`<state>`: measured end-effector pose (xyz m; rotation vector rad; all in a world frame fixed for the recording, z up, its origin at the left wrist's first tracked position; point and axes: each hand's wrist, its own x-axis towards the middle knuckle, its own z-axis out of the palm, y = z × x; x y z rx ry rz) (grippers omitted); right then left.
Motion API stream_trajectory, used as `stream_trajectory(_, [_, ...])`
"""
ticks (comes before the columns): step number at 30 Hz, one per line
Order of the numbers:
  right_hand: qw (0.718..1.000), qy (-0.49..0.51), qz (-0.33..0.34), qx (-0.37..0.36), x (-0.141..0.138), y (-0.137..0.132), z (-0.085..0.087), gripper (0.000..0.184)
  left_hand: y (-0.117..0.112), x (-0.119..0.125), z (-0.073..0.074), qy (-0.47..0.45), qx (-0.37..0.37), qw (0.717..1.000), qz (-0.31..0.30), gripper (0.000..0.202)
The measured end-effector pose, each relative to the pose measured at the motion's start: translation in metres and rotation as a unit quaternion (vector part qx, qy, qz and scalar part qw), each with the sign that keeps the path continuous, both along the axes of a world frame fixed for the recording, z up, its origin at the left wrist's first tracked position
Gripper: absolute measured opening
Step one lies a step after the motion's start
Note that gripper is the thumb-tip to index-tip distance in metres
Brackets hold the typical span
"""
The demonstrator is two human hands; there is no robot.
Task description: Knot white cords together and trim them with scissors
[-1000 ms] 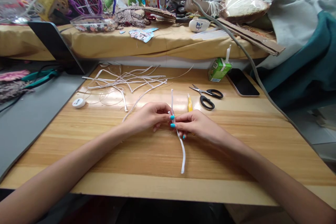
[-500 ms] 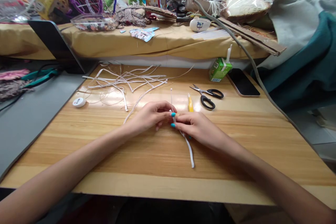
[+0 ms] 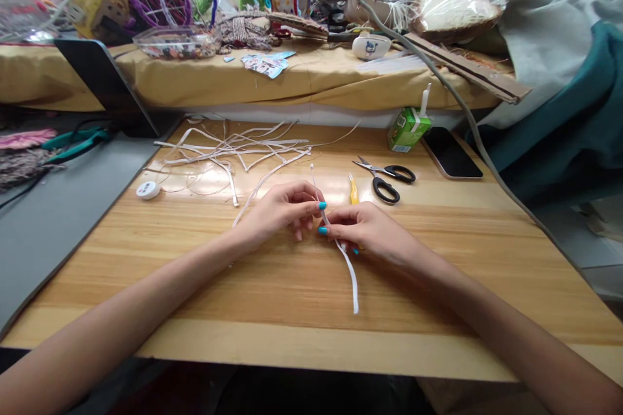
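A narrow white strip, like flat cord [image 3: 351, 279], runs between both hands over the wooden table. My left hand [image 3: 291, 207] pinches its upper part between thumb and fingers, and a thin end sticks up past the fingertips. Just below and to the right, my right hand [image 3: 363, 230] pinches the same cord, whose longer tail hangs toward me. Behind the right hand lie yellow tweezers [image 3: 353, 189], partly hidden by that hand. Black-handled scissors [image 3: 386, 180] rest open a little farther right.
Several loose white cords [image 3: 238, 149] lie tangled at the back left, near a small white round spool [image 3: 147, 190]. A green drink carton [image 3: 407, 131] and a phone [image 3: 452, 153] are at the back right. A grey cable [image 3: 467, 113] crosses the right side. A cluttered cloth-covered ledge [image 3: 321, 84] stands behind.
The fingertips of my two hands have drawn slightly apart along the cord, the left ones up and the right ones down a little. The cord's upper end leans more to the left.
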<state>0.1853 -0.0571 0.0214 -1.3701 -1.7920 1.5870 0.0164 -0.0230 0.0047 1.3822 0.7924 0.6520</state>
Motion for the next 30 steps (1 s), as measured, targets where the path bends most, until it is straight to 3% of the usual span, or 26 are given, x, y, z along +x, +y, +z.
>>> stream_trajectory(12, [0.998, -0.01, -0.066, -0.023, -0.0022, 0.0, -0.0014, 0.015, -0.0046, 0.0033, 0.0026, 0.012, 0.028, 0.999, 0.035, 0.015])
stream_trajectory(22, [0.999, -0.005, -0.046, 0.005, -0.0022, -0.0017, -0.0033, 0.017, -0.0043, 0.0042, 0.0071, 0.094, 0.024, 0.995, 0.032, 0.015])
stream_trajectory(30, [0.998, -0.017, -0.033, 0.042, -0.0013, -0.003, -0.0046, 0.022, 0.0013, 0.0, 0.0008, 0.126, 0.026, 0.992, 0.016, 0.02])
